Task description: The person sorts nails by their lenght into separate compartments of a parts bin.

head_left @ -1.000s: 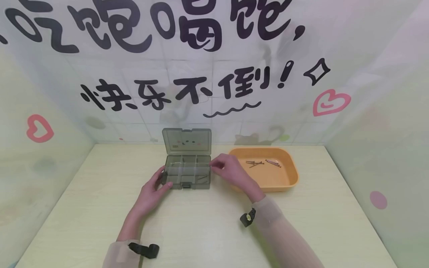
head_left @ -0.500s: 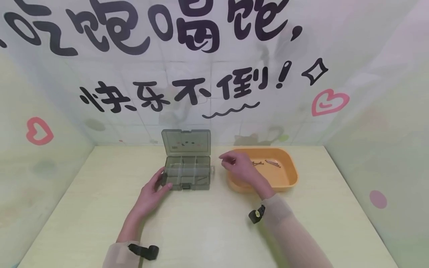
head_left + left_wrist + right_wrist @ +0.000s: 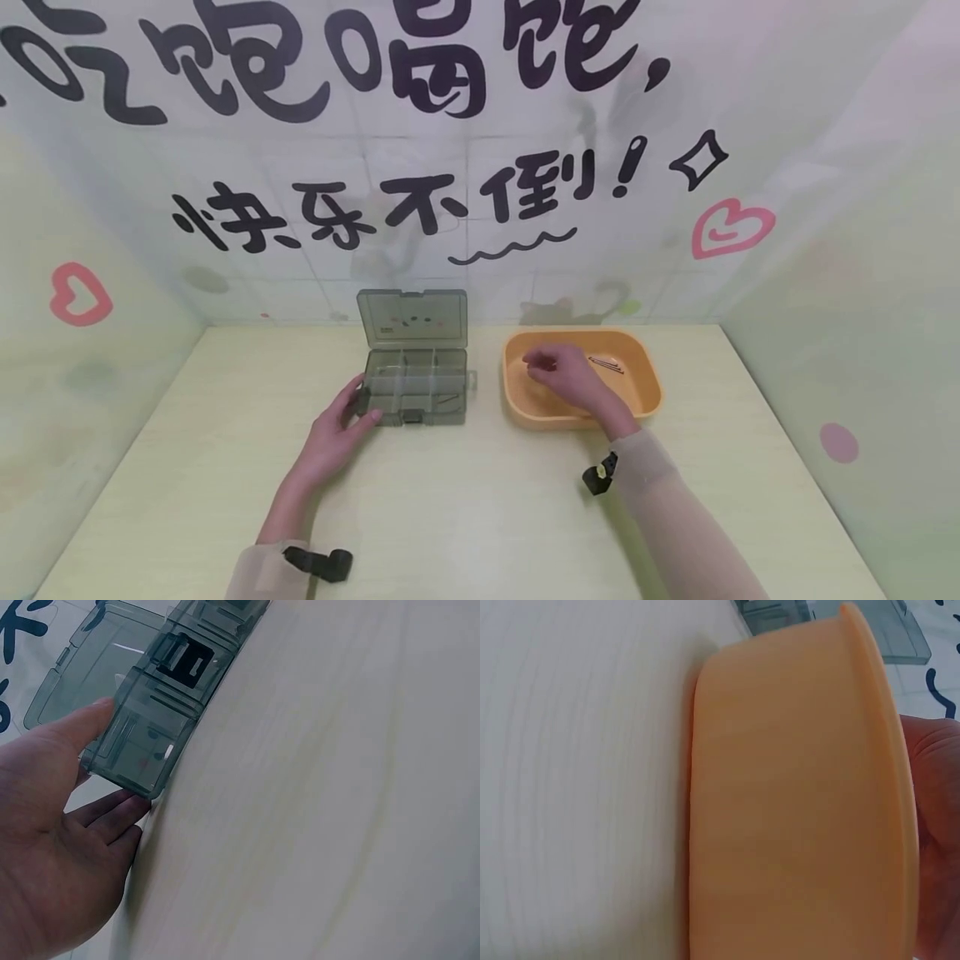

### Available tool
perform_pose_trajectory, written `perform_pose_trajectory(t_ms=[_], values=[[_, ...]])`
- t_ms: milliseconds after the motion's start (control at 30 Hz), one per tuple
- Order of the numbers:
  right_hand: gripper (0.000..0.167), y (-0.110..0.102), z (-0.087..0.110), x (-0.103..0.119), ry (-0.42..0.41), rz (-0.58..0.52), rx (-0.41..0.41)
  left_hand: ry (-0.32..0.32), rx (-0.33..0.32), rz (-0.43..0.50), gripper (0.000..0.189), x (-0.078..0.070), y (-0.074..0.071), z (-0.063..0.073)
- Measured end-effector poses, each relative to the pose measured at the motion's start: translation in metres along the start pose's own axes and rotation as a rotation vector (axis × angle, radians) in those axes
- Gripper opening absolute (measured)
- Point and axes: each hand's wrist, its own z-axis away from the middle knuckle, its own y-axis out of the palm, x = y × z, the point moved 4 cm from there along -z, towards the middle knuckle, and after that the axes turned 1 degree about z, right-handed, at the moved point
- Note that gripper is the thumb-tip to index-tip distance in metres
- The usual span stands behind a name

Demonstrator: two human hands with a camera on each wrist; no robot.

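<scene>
A grey see-through compartment box [image 3: 412,383] stands with its lid [image 3: 412,320] raised. My left hand [image 3: 330,442] grips the box's left end, thumb on the front corner and fingers along the side; the left wrist view shows the same hold on the box [image 3: 142,742]. Thin nail-like metal pieces [image 3: 447,399] lie in its front right compartment. Over the orange tray [image 3: 517,408] hovers my right hand [image 3: 573,379], fingers loosely bent and nothing visible in them. More nails [image 3: 606,365] lie in the tray to its right; the hand hides part of the tray floor.
The pale wooden table [image 3: 450,517] carries both containers near its back edge. Behind them rises a printed white wall [image 3: 330,275], with side walls at left and right. A small latch [image 3: 472,380] sticks out from the box's right end.
My right hand has moved right, from the box's right end to above the tray, now covering the crossed nails there. The left hand keeps its hold on the box.
</scene>
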Motion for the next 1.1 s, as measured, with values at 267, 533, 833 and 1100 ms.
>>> perform_pose_trajectory(t_ms=[267, 533, 833, 1100], values=[[0.021, -0.015, 0.003, -0.014, 0.055, 0.041, -0.010, -0.005, -0.003, -0.004, 0.077, -0.002, 0.000, 0.000], [0.017, -0.023, 0.006, -0.026, 0.067, 0.087, -0.036, -0.001, 0.001, -0.008, 0.077, 0.000, -0.001, 0.000], [0.018, -0.023, 0.010, -0.036, 0.145, 0.098, -0.022, -0.012, 0.001, -0.020, 0.078, 0.000, 0.000, 0.000], [0.020, -0.025, 0.005, -0.039, 0.139, 0.148, -0.045, -0.013, -0.001, -0.016, 0.078, 0.002, 0.000, -0.001]])
